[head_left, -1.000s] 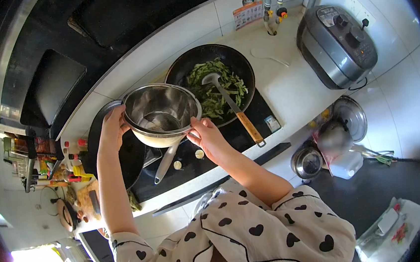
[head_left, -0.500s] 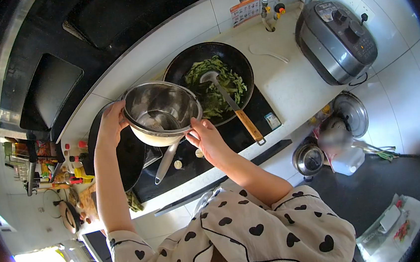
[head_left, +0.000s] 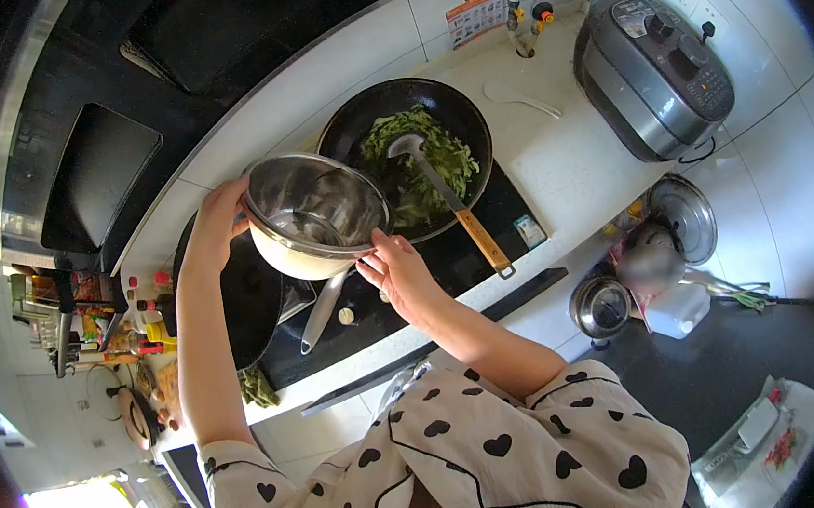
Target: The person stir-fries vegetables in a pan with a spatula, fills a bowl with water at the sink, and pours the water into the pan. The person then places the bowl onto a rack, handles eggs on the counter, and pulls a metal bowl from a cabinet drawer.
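Observation:
Between my two hands a metal bowl (head_left: 314, 204) is held over the stove, tilted toward the wok. My left hand (head_left: 222, 217) grips its left rim, and my right hand (head_left: 397, 266) pinches the rim at the lower right. The inside of the bowl looks shiny, with a little something at its bottom that I cannot make out. Just right of it sits a black wok (head_left: 479, 132) with chopped green vegetables (head_left: 451, 153) in it. A spatula (head_left: 445, 191) with a wooden handle rests in the wok, its handle over the near edge.
A second dark pan (head_left: 248, 316) stands on the left burner of the black stove (head_left: 375, 329). A white spoon (head_left: 519, 99) lies on the counter, left of a grey electric cooker (head_left: 658, 77). Bottles (head_left: 155, 332) crowd the left; lidded pots (head_left: 598, 308) stand at lower right.
The bowl has tilted a little more toward the wok, and my left hand has risen slightly with its rim. Wok and spatula stay in place.

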`<state>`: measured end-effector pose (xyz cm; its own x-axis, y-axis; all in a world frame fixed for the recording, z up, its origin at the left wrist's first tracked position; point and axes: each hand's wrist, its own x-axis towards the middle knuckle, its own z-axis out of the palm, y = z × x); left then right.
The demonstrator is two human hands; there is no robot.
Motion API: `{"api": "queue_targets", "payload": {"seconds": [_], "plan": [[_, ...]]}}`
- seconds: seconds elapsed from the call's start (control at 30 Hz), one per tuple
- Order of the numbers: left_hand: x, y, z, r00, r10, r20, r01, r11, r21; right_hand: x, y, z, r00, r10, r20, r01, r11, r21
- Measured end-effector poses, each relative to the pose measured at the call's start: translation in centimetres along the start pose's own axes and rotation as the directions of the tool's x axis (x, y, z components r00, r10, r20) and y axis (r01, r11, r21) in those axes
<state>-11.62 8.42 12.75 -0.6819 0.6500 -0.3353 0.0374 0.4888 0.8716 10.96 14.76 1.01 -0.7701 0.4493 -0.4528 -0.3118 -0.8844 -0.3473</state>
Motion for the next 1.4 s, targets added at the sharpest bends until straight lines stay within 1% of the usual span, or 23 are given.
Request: {"api": "queue_targets", "payload": {"seconds": [0.13, 0.23, 0.37, 0.47, 0.53, 0.67, 0.73, 0.77, 0.83, 0.93, 1.03, 1.13, 1.23, 1.4], "plan": [[0.0, 0.7, 0.7, 0.999, 0.04, 0.01, -0.041, 0.996, 0.079, -0.1, 0.0, 0.0, 1.0, 0.013, -0.025, -0.012, 0.999, 0.031], [0.1, 1.3, 1.3, 0.999, 0.036, 0.022, -0.039, 0.992, 0.123, -0.2, 0.1, -0.2, 0.999, 0.021, -0.034, -0.019, 0.998, 0.059], [-1.1, 3.3, 3.1, 0.999, 0.044, -0.024, -0.039, 0.984, 0.175, -0.6, -0.1, -0.1, 0.999, 0.012, -0.031, -0.01, 0.997, 0.081], [-1.0, 3.9, 3.7, 0.998, 0.045, -0.041, -0.035, 0.974, 0.223, -0.5, 0.0, 0.0, 0.995, 0.007, -0.1, 0.009, 0.988, 0.156], [0.2, 3.6, 3.5, 0.999, 0.042, -0.033, -0.033, 0.973, 0.23, -0.4, 0.0, -0.1, 0.995, 0.008, -0.102, 0.01, 0.984, 0.177], [1.4, 3.8, 3.7, 0.999, 0.046, 0.022, -0.051, 0.945, 0.322, -0.3, 0.1, -0.4, 0.995, 0.017, -0.1, 0.003, 0.981, 0.195], [1.9, 4.0, 4.2, 0.998, 0.061, 0.022, -0.065, 0.932, 0.357, 0.0, 0.3, -1.0, 0.999, 0.009, -0.05, 0.001, 0.982, 0.187], [2.2, 3.9, 4.4, 0.992, 0.122, 0.028, -0.124, 0.919, 0.374, 0.1, 0.4, -1.2, 1.0, 0.005, -0.025, -0.001, 0.983, 0.183], [2.7, 3.8, 5.1, 0.97, 0.242, 0.04, -0.237, 0.883, 0.406, -0.2, 0.3, -1.1, 0.999, 0.012, -0.029, -0.006, 0.977, 0.215], [2.3, 5.6, 6.2, 0.979, 0.202, 0.033, -0.181, 0.78, 0.599, -0.7, 0.0, -0.6, 0.998, 0.017, -0.052, -0.003, 0.969, 0.246], [1.9, 7.1, 7.7, 0.951, 0.302, 0.07, -0.259, 0.651, 0.713, -1.3, -0.4, 0.0, 0.997, 0.031, -0.064, -0.011, 0.958, 0.286], [1.0, 8.6, 9.3, 0.959, 0.267, 0.095, -0.243, 0.605, 0.758, -1.4, -0.4, -0.1, 0.998, 0.036, -0.055, -0.017, 0.948, 0.317], [0.8, 8.9, 10.7, 0.94, 0.335, 0.065, -0.234, 0.494, 0.837, -1.3, -0.3, -0.2, 0.997, 0.05, -0.066, -0.021, 0.923, 0.383], [0.4, 9.7, 12.2, 0.934, 0.337, 0.115, -0.245, 0.376, 0.894, -1.4, -0.8, 0.1, 0.994, 0.098, -0.054, -0.062, 0.886, 0.459]]}}
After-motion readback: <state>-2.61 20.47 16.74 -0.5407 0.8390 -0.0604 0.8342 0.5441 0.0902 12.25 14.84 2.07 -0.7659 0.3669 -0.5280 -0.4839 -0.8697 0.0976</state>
